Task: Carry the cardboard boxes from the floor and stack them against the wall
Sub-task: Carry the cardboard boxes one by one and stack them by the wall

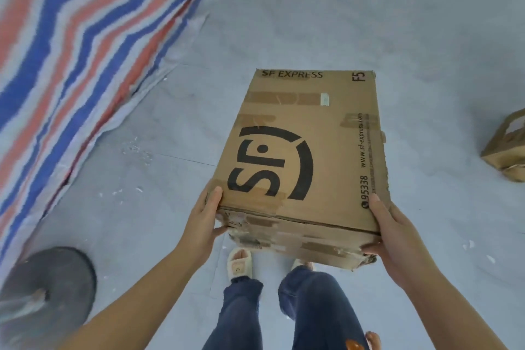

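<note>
From the head view, a person holds a cardboard box (304,156) out in front of the body, off the grey floor (341,23). The box bears a large black "SF" logo and the words "SF EXPRESS" along its far edge, with strips of brown tape across the top and torn, worn card along its near side. The left hand (203,221) takes the near left corner of the box, thumb lying on the top face and fingers curled under the near side, so this grip is closed on the box. The right hand (390,236) takes the near right corner in the same way, thumb on top and fingers wrapped round the lower edge, its grip also closed on the box. Below the box the person's legs in dark blue trousers (306,310) show, with a pale slipper (240,263) on the floor just under the box's near edge. Left of the box, a striped red, blue and white tarpaulin (71,37) runs along the floor. Well below and left of the box stands a dark round base (54,287). Right of the box, at the frame edge, a second cardboard box (507,148) rests on the floor
</note>
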{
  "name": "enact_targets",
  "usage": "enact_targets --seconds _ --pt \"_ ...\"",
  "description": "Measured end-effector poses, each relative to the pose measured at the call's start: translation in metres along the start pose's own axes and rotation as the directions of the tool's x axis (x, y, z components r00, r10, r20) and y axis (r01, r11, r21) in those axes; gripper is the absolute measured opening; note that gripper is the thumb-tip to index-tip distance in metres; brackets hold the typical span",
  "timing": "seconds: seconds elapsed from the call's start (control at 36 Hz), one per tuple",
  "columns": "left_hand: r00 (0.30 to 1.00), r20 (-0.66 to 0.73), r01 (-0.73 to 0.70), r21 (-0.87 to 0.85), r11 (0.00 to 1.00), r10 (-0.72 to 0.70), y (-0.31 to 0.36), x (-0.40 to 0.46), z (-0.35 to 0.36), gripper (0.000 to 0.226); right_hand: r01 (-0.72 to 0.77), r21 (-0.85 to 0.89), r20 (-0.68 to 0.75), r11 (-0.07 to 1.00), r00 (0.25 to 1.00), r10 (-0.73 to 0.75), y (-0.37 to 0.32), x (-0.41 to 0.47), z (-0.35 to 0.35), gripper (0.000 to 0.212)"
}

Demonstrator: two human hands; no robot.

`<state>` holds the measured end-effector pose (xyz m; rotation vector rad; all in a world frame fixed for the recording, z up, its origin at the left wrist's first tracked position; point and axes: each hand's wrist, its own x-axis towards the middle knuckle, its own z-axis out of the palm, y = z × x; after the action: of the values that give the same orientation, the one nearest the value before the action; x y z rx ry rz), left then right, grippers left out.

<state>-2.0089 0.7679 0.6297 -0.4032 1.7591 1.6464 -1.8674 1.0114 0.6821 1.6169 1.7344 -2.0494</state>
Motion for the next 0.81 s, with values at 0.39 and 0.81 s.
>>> enact_targets --seconds 0.39,0.81 --pt "0.858 -0.512 -0.185 -0.356 0.916 -0.025 -0.041 -0.117 0.056 0.034 0.218 -0.381 0.519 0.898 0.855 0.013 -0.094 0.016 -0.013 0.024" --pt "0.497 -0.756 -0.443 -0.644 0.624 -0.426 -0.151 -0.273 0.084 0.038 0.449 -0.647 0.736 0.616 0.581 0.349 -0.054 -0.078 0.061 0.028"
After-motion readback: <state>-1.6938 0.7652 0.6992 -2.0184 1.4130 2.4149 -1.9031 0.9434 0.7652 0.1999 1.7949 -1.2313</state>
